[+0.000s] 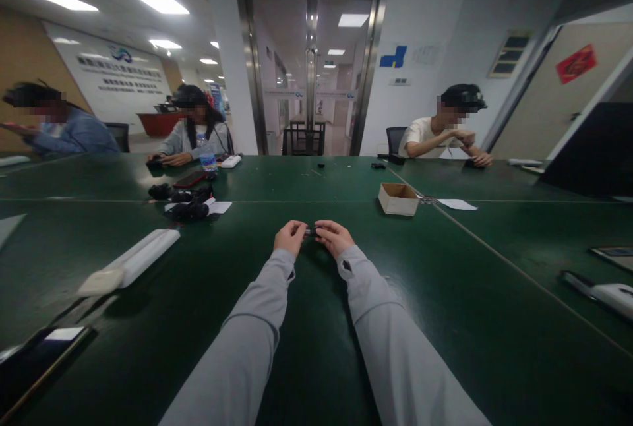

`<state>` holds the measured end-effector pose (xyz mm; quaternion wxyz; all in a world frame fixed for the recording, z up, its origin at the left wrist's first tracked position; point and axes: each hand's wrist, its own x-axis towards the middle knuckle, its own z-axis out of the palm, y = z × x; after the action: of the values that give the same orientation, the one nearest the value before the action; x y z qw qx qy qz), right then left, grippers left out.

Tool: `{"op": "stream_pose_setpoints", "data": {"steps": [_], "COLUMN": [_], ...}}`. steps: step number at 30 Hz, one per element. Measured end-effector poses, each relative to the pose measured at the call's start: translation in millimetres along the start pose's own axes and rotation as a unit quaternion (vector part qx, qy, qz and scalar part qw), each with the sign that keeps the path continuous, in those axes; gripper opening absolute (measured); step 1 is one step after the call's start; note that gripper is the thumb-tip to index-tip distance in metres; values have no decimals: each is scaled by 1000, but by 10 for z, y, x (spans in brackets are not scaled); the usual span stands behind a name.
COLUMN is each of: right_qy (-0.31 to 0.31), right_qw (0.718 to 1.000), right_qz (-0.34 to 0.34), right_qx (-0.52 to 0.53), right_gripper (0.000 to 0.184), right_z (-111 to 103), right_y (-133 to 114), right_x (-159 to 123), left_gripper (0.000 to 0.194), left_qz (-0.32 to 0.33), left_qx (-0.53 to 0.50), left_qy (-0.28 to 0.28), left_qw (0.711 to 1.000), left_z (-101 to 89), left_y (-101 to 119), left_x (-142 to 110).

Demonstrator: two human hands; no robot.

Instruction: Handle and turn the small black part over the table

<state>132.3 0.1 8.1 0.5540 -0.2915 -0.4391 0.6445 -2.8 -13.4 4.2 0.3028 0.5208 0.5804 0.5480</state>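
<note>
Between my two hands is a small dark object with a lighter, shiny left end (310,232); it is too small to name. My left hand (291,237) pinches its left end with thumb and fingertips. The other end is gripped by my right hand (334,237), whose fingers are likewise closed. Both hands are held just over the green table (316,307), in the middle of the view, with grey sleeves reaching back toward me. Parts of the object are covered by my fingertips.
A small open box (398,200) stands ahead to the right, beside white paper (457,204). Black items (190,208) and a water bottle (208,157) are ahead left. Nearer left lie a white power strip (148,258) and a phone (47,360). Several people sit across the table.
</note>
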Motion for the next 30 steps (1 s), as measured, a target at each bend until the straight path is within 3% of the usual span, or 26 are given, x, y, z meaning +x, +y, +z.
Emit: {"op": "stream_pose_setpoints", "data": {"steps": [6, 12, 30], "right_qy": [5, -29, -42], "right_qw": [1000, 1000, 999], "right_qz": [3, 3, -6], "right_qx": [13, 11, 3], "right_gripper": [32, 34, 39], "right_z": [-15, -34, -12], "right_y": [-1, 19, 13], "right_x": [4, -1, -37], "left_gripper": [30, 36, 39], "left_qz": [7, -6, -45], "left_qx": [21, 42, 39], "left_qy": [15, 28, 42], "left_qw": [1000, 999, 997], "left_z": [-7, -20, -43], "left_y": [-50, -51, 44], "left_x": [30, 38, -6]}}
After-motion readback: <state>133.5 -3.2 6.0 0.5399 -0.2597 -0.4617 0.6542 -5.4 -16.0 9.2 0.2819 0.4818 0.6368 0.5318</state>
